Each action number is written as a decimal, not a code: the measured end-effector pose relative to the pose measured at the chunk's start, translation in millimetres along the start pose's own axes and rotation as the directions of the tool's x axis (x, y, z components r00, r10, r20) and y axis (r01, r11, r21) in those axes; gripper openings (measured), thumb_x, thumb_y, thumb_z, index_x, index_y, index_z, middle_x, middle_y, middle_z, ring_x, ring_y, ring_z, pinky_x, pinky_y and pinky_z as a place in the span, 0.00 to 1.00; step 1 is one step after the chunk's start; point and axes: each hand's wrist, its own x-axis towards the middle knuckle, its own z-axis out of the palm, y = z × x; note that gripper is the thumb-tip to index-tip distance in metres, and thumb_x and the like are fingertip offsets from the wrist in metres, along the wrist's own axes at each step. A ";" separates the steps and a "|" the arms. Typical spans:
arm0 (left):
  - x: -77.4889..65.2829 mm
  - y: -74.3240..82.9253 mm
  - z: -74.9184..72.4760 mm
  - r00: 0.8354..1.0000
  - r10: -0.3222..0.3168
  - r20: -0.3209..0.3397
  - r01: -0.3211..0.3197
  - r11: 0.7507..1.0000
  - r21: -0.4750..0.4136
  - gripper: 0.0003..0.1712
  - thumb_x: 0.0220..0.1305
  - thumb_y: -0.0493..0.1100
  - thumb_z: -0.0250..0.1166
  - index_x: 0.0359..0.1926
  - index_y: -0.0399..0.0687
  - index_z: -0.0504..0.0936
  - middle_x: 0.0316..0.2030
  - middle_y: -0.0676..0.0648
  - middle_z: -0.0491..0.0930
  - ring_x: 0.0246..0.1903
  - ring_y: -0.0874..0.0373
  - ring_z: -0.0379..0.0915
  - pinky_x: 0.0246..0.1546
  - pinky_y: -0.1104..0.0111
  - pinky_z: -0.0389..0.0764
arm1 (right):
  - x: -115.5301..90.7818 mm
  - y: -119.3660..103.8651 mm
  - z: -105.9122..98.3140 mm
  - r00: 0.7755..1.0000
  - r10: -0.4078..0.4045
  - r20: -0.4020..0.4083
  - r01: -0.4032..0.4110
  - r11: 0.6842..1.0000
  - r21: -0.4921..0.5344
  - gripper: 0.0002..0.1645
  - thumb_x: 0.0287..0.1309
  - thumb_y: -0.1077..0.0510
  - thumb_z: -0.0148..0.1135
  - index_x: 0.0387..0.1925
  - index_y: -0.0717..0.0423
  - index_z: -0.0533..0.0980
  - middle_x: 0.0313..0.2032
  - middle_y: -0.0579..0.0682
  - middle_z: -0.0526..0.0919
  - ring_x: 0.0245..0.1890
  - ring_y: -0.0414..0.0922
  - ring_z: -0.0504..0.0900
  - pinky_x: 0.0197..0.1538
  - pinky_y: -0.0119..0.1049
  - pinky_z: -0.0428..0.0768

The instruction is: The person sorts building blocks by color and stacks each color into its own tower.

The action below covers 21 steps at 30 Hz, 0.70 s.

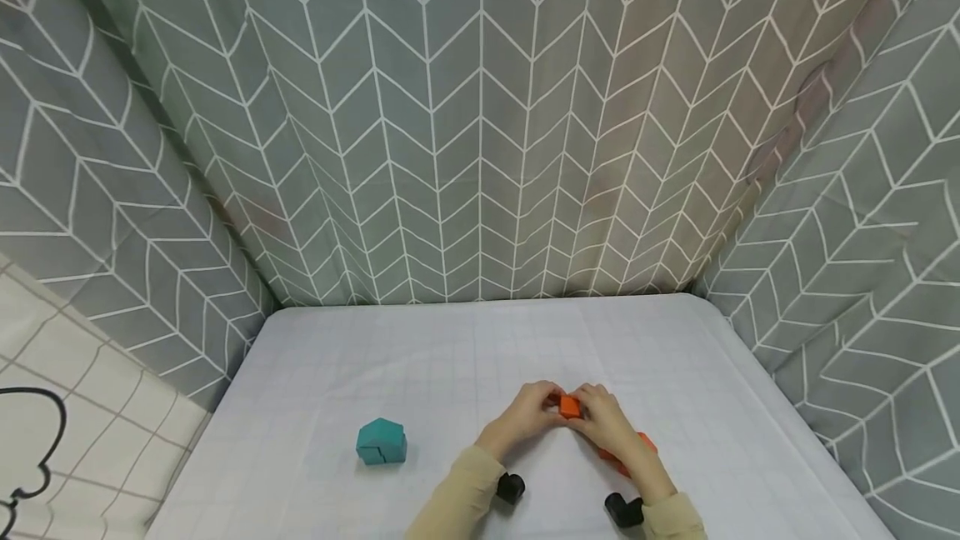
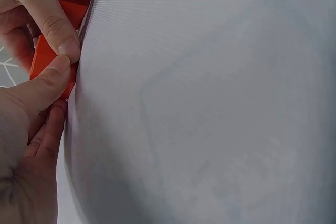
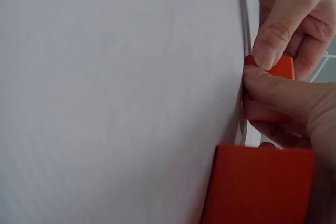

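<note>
A small orange block [image 1: 570,408] stands on the white cloth between my two hands in the head view. My left hand [image 1: 528,415] pinches it from the left, and my right hand [image 1: 606,422] pinches it from the right. In the left wrist view both thumbs press on the near face of the orange block [image 2: 44,59], their tips almost meeting. The right wrist view shows the same grip, with fingers hiding much of the block [image 3: 282,67]. Beneath my right wrist lies a second orange piece [image 1: 647,442], partly covered by the forearm; its flat face [image 3: 260,184] looms large in the right wrist view.
To the left on the white-covered table [image 1: 315,373] sits a teal block shape [image 1: 382,443] with a dark seam in its front. Black devices [image 1: 512,487] show at both wrists. A grey zigzag-patterned curtain [image 1: 480,123] rises behind and along the sides.
</note>
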 end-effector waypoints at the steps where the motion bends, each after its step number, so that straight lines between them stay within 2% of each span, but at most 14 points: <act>1: -0.2 -0.1 -1.8 1.000 -0.007 0.001 0.007 1.000 -0.006 0.18 0.47 0.41 0.70 0.40 0.41 0.78 0.37 0.49 0.79 0.37 0.66 0.74 0.38 0.80 0.75 | 1.9 -1.0 -0.7 1.000 -0.012 0.007 0.013 1.000 -0.009 0.17 0.39 0.55 0.71 0.34 0.56 0.78 0.31 0.44 0.76 0.29 0.39 0.64 0.31 0.30 0.60; 6: -0.7 6.0 -16.3 0.998 -0.066 -0.011 0.065 0.992 -0.106 0.17 0.48 0.39 0.69 0.41 0.41 0.78 0.37 0.49 0.79 0.37 0.65 0.75 0.39 0.79 0.75 | 16.6 -11.0 -15.4 0.996 -0.049 0.070 0.051 0.998 -0.038 0.17 0.39 0.54 0.70 0.33 0.58 0.78 0.29 0.43 0.75 0.30 0.40 0.64 0.31 0.32 0.59; 9: 1.1 15.7 -34.5 0.996 -0.035 -0.078 0.026 0.993 -0.116 0.18 0.48 0.39 0.69 0.41 0.40 0.78 0.38 0.47 0.79 0.38 0.62 0.76 0.41 0.77 0.76 | 30.1 -22.1 -33.3 0.995 -0.076 0.067 0.079 0.996 -0.033 0.17 0.39 0.55 0.71 0.33 0.59 0.78 0.28 0.43 0.74 0.31 0.41 0.65 0.32 0.33 0.59; 14: 0.7 43.9 -80.9 0.978 0.057 -0.203 -0.061 0.998 -0.016 0.20 0.49 0.41 0.67 0.44 0.42 0.77 0.41 0.48 0.78 0.42 0.60 0.75 0.44 0.75 0.75 | 55.6 -51.6 -69.0 0.982 -0.186 -0.025 0.187 0.982 0.013 0.18 0.37 0.57 0.72 0.34 0.58 0.78 0.30 0.44 0.75 0.34 0.43 0.68 0.34 0.37 0.63; 18: -15.1 65.6 -115.7 0.954 0.109 -0.280 -0.097 0.994 0.058 0.20 0.49 0.41 0.67 0.45 0.43 0.76 0.42 0.49 0.77 0.43 0.59 0.74 0.45 0.74 0.75 | 69.1 -82.3 -86.5 0.950 -0.295 -0.103 0.301 0.953 0.044 0.18 0.36 0.58 0.73 0.34 0.56 0.78 0.32 0.44 0.76 0.36 0.43 0.68 0.38 0.40 0.65; 21: -37.0 74.9 -131.8 0.934 0.133 -0.330 -0.103 0.989 0.106 0.19 0.50 0.41 0.67 0.45 0.44 0.76 0.42 0.49 0.77 0.43 0.59 0.73 0.45 0.71 0.75 | 71.4 -104.2 -86.4 0.925 -0.360 -0.123 0.369 0.927 0.062 0.18 0.37 0.57 0.72 0.34 0.55 0.78 0.33 0.43 0.75 0.36 0.42 0.68 0.39 0.40 0.65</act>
